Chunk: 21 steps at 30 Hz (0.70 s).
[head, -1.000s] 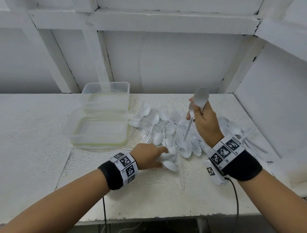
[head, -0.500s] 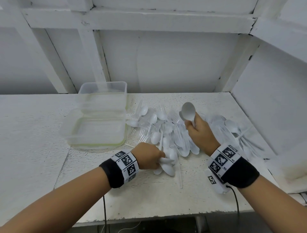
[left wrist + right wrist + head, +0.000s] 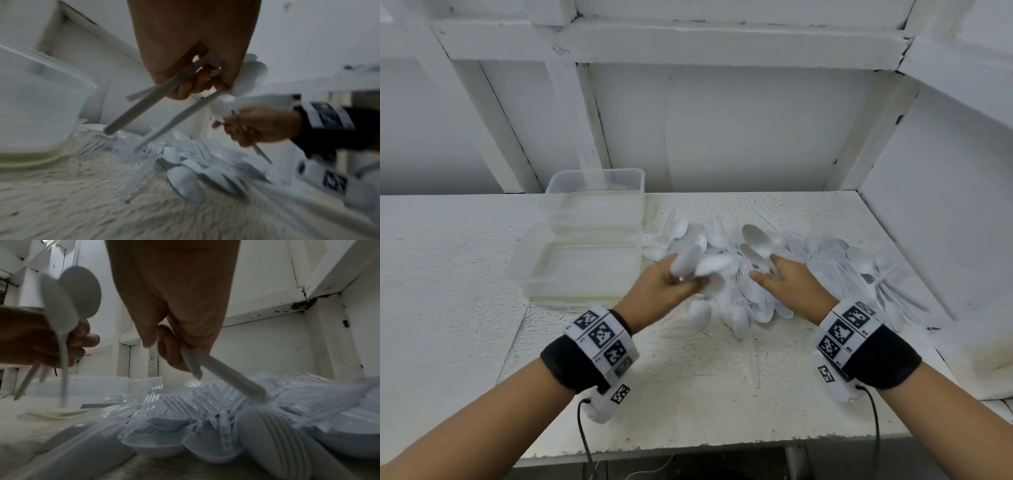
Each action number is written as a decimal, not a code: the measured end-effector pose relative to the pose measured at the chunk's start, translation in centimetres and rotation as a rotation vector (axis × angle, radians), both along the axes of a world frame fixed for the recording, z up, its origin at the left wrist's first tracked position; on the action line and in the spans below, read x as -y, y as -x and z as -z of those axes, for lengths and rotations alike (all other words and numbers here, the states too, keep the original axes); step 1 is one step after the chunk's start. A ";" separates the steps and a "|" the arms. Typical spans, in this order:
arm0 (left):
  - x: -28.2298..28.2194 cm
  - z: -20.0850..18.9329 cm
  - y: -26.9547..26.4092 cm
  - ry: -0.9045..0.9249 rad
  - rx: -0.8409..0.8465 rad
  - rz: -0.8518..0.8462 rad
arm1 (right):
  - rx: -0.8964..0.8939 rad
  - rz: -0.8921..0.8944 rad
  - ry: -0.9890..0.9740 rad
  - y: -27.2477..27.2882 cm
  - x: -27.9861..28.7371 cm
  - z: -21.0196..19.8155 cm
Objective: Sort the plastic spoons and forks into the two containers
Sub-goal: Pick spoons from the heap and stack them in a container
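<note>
A heap of white plastic spoons and clear forks (image 3: 743, 308) lies on the white table (image 3: 688, 404), spreading right to more cutlery (image 3: 859, 260). My left hand (image 3: 681, 279) is raised over the heap's left side and grips a few white spoons (image 3: 714, 265), bowls up; their handles (image 3: 144, 107) stick out below the fist. My right hand (image 3: 763, 270), close beside it, grips white spoons (image 3: 756, 238) by the handles (image 3: 216, 369), bowls up. Two clear containers stand left of the heap: a near one (image 3: 524, 270) and a far one (image 3: 595, 178), both seemingly empty.
A white wall and beams close off the back, and a white side panel (image 3: 945, 222) stands right of the cutlery. A single loose clear utensil (image 3: 751, 359) lies toward the front edge. Cables hang from both wrist cameras.
My left hand rose off the heap's near edge with spoons in its grip and moved toward the right hand. My right hand came down from high above the heap, still holding its spoon.
</note>
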<state>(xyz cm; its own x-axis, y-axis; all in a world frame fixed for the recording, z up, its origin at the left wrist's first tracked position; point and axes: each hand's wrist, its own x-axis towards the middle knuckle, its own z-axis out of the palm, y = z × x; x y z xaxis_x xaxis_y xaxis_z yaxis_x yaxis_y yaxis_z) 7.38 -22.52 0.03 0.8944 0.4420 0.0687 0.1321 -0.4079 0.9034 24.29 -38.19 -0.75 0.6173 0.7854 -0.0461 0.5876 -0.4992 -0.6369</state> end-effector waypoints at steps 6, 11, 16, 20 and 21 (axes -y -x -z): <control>-3.3 -1.4 1.3 0.216 0.033 -0.346 | 0.238 -0.364 0.286 2.4 -1.9 0.4; -4.1 -0.3 1.9 0.263 -0.066 -0.392 | 0.608 -0.749 0.549 5.6 -4.7 0.5; -3.8 0.8 2.4 0.311 -0.160 -0.395 | 0.666 -0.777 0.672 5.9 -6.7 0.8; -3.7 0.8 2.5 0.342 -0.173 -0.397 | 0.684 -0.807 0.673 5.2 -7.2 0.4; -3.7 0.9 2.5 0.347 -0.176 -0.395 | 0.686 -0.816 0.666 5.2 -7.3 0.3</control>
<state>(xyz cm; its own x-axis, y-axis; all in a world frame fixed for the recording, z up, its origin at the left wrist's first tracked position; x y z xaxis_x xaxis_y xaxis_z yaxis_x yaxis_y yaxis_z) 4.88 -18.79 -0.82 0.6410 0.7162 -0.2761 0.3755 0.0211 0.9266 19.13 -30.92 -1.08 0.0174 0.8969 -0.4419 0.9860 0.0581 0.1566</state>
